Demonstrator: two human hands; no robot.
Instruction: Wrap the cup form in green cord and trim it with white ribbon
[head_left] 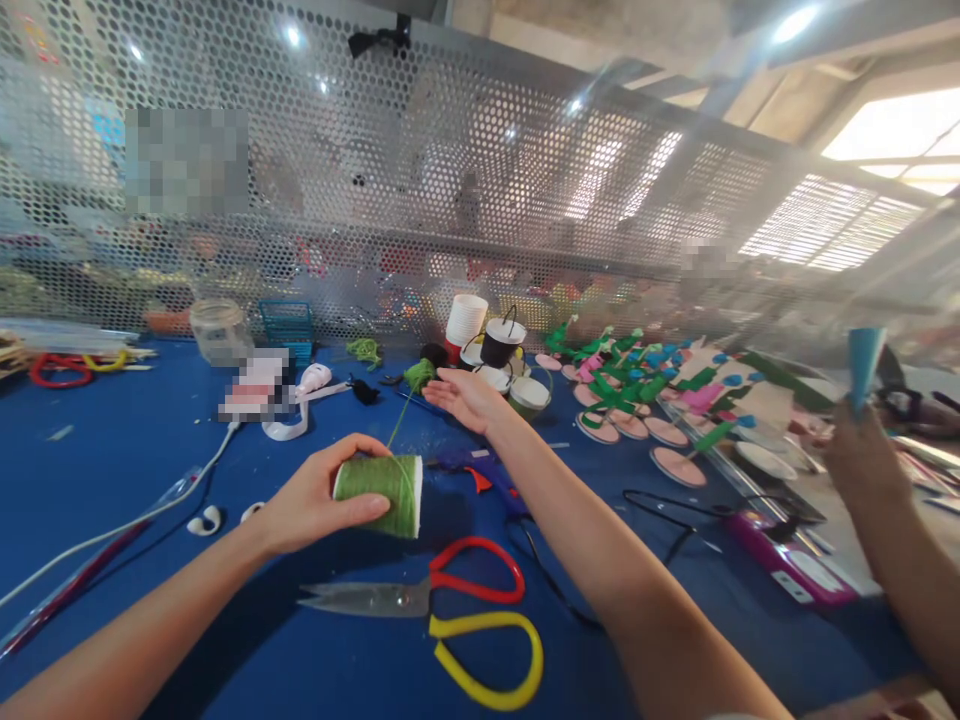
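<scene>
Head view, as it reaches me at a distance: the left hand [330,495] is wrapped about a spool of green thread [405,490], thumb across the winding, held above the blue table [315,680]. A strand rises from the spool to a small green yarn ball [420,373]. The right hand [469,398] lies just beside this ball, its fingers extended and loose; I cannot tell whether they touch it. Nearest me, scissors [405,600] with one red and one yellow handle lie below the spool. A blue glue gun [491,468] lies partly behind the right forearm. At far right, another person's hand [866,465] holds a blue cone [866,365] upright.
</scene>
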